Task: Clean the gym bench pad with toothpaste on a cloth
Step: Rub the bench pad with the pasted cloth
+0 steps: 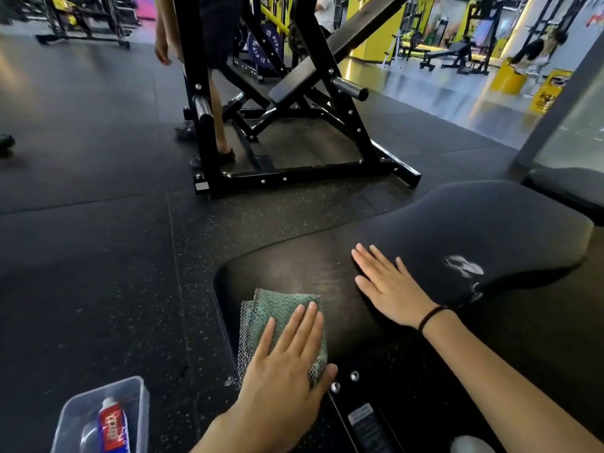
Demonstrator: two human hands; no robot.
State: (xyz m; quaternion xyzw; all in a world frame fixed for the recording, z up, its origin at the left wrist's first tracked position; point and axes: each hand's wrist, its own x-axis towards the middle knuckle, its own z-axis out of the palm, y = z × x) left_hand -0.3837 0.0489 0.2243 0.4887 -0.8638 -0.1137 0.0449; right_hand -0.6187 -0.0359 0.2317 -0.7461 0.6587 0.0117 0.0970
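Observation:
A black gym bench pad (434, 230) fills the lower right of the head view. A folded green cloth (277, 308) lies on the pad's near left end. My left hand (287, 364) presses flat on the cloth with straight fingers. My right hand (389, 286) rests flat on the bare pad to the right of the cloth, fingers spread, a black band on the wrist. A white smear (464, 264) shows on the pad to the right of my right hand. A red and blue toothpaste tube (112, 426) lies in a clear plastic box (137, 387) on the floor at the lower left.
A black steel gym machine frame (294, 171) stands on the rubber floor beyond the pad. A person's legs (219, 125) stand behind its left upright. A second black pad (565, 188) sits at the far right. More benches and racks stand in the background.

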